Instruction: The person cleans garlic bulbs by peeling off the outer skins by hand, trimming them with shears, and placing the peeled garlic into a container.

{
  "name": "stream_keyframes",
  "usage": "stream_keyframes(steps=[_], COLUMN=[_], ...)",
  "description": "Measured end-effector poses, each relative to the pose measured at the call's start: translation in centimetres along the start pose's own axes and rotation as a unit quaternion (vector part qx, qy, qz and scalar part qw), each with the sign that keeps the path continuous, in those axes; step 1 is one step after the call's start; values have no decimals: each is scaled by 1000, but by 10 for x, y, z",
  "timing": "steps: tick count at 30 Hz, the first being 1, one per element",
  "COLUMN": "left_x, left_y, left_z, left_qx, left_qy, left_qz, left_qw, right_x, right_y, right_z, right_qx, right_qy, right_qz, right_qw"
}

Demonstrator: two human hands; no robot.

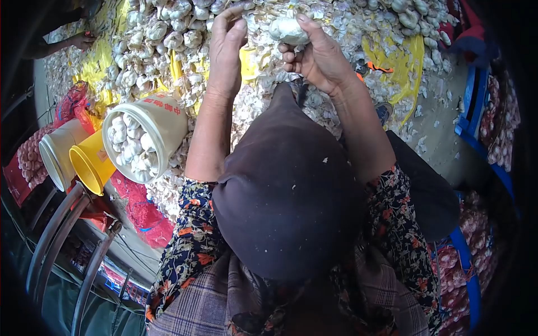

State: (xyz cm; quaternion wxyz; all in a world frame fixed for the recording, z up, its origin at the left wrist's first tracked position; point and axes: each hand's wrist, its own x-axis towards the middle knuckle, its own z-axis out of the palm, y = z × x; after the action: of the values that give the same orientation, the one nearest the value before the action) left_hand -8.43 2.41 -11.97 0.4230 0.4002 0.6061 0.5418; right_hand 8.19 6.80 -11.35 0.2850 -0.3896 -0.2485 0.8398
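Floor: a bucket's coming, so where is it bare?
The floor is barest at right, between yellow sheet and blue frame, though skins dot it; another strip shows between pink net and metal rails. Garlic crowds it ahead, buckets at left.

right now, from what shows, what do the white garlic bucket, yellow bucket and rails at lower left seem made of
White bucket: probably plastic, satin, with a thick rounded rim and red printing. Yellow bucket: likely plastic too, smooth and evenly coloured. Rails: apparently metal tube, worn, with dull highlights.
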Motion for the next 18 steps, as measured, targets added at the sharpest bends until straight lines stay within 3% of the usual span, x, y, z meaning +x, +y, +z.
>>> stream_keyframes(steps=[1, 3, 5, 7, 9, 11, 13, 14, 18], left_x=[3, 3, -1, -3, -9, -13, -17, -16, -13], left_y=[12, 16, 11, 5, 0, -5, -5, -10, -9], left_z=[-1, 2, 8, 14, 17, 23, 21, 28, 30], left_qx=[-130, -174, -60, -76, -90, -125, -215, -286, -382], left_qy=[-30, -211, -212, -196, -134, -95, -97, -52, -23], left_qz=[-27, -88, -72, -53, -163, -156, -206, -234, -284], left_qw=[991, 958, 973, 976, 973, 975, 950, 928, 879], right_x=[0, 0, 1, -3, -7, -4, -7, -13, -14], right_y=[-4, -5, 1, 3, 13, 18, 19, 21, 27], right_z=[1, 4, -3, 0, 3, 2, 8, 12, 11], right_qx=[-3, -23, 38, 62, 132, 167, 68, 3, -104], right_qy=[-64, -69, -129, -110, -122, -91, -97, -88, -57], right_qz=[24, 62, 167, 168, 138, 179, 143, 113, 26], right_qw=[998, 995, 977, 978, 974, 965, 983, 990, 993])
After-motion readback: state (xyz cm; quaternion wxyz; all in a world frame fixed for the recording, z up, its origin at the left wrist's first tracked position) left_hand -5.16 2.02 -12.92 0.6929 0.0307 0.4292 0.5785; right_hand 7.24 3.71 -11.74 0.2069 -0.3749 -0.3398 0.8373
